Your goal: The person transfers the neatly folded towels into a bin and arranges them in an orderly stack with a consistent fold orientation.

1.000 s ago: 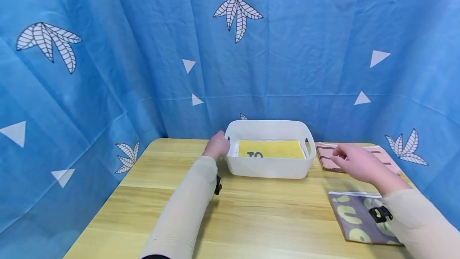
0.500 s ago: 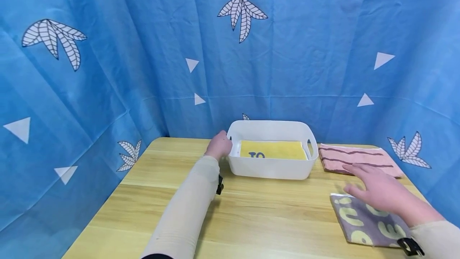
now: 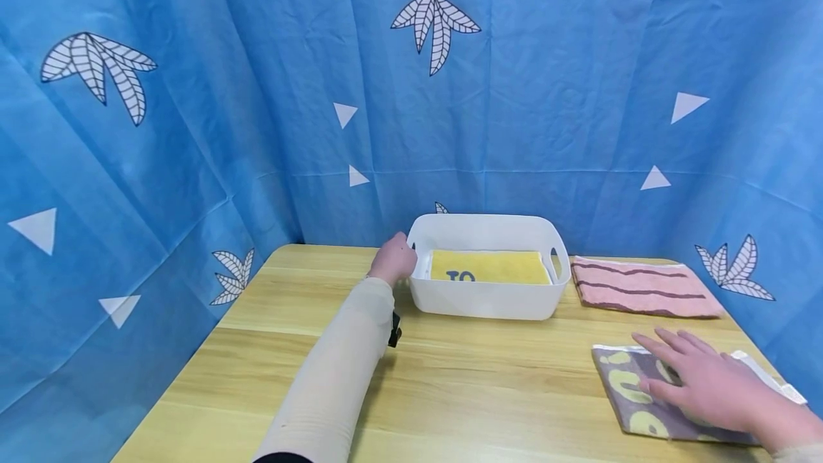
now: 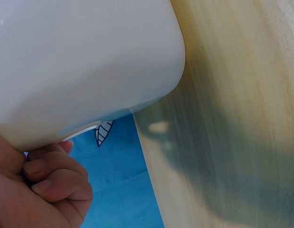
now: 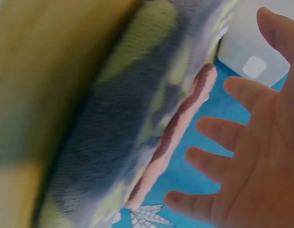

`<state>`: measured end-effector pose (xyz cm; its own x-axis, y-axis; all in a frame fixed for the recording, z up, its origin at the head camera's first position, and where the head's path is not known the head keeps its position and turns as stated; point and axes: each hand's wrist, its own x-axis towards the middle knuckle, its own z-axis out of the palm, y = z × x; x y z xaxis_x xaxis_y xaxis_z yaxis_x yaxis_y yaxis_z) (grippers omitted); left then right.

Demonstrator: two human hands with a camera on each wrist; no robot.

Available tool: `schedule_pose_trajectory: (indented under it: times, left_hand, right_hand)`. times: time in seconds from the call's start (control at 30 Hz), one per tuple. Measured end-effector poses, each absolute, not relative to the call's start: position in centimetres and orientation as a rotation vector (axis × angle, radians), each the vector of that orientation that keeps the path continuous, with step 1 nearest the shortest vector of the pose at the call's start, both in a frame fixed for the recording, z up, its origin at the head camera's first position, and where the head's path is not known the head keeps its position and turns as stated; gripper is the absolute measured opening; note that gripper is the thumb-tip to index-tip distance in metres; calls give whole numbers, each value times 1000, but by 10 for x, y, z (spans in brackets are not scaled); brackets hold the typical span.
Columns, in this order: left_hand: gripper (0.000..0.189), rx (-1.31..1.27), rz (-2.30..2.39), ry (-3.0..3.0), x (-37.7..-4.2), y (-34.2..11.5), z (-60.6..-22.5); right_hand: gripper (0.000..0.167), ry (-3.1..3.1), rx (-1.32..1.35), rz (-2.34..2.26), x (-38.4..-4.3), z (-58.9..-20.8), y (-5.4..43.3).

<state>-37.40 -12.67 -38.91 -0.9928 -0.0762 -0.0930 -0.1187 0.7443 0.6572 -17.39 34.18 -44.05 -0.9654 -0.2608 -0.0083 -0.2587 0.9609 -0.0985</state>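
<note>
My left hand (image 3: 393, 259) grips the left end of a white plastic basket (image 3: 485, 300), with its fingers curled at the rim in the left wrist view. Inside the basket lies a folded yellow towel (image 3: 495, 267) with grey lettering. On the right, my right hand (image 3: 710, 381) is spread above a folded grey towel (image 3: 626, 388) with yellow-green letters and covers part of it. In the right wrist view its fingers are straight and apart from the cloth. Behind it lies a folded pink towel (image 3: 643, 287) with dark red stripes, near the basket's right end.
All of this stands on a wooden table (image 3: 476, 384). A blue curtain (image 3: 553, 91) with leaf and triangle prints hangs behind the table and along both sides.
My right hand has moved from near the pink towel back to the right and toward me, over the grey towel, and its fingers have spread. The left hand stays at the basket.
</note>
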Motion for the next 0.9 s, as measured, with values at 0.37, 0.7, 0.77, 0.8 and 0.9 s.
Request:
schedule_pose_trajectory:
  times: [0.37, 0.7, 0.77, 0.8, 0.9]
  left_hand:
    - [39, -175, 1133, 2837, -372, -128, -388]
    - [39, -175, 1146, 2824, -371, -125, -389]
    - [40, -164, 1149, 2832, -370, -125, -388]
    - [41, -159, 1149, 2837, -370, -126, -388]
    - [42, -154, 1158, 2839, -370, -127, -388]
  right_hand:
    - [81, 2818, -369, -341, -171, -458, 350]
    - [85, 2827, -356, -310, -170, -462, 349]
    - [85, 2840, -362, -303, -171, -464, 349]
    - [85, 2847, -362, -302, -171, -464, 349]
    - [86, 2851, -348, -292, -172, -462, 346]
